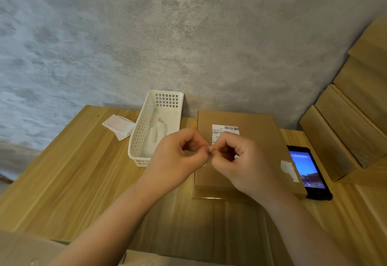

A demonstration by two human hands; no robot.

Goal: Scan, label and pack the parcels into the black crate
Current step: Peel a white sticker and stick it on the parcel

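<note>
A flat brown cardboard parcel (257, 131) lies on the wooden table (73, 171), with a white barcode label (225, 130) stuck on its top. Above its near left part, my left hand (178, 159) and my right hand (245, 161) meet fingertip to fingertip. Together they pinch a small white label piece (210, 149). A white scrap of paper (290, 170) lies at the parcel's right edge. The black crate is not in view.
A white perforated basket (138, 138) with crumpled white paper inside stands left of the parcel. White slips (118, 125) lie further left. A black handheld scanner (307, 171) with a lit screen lies right of the parcel. Stacked cardboard boxes (345, 123) rise at the right. A grey wall backs the table.
</note>
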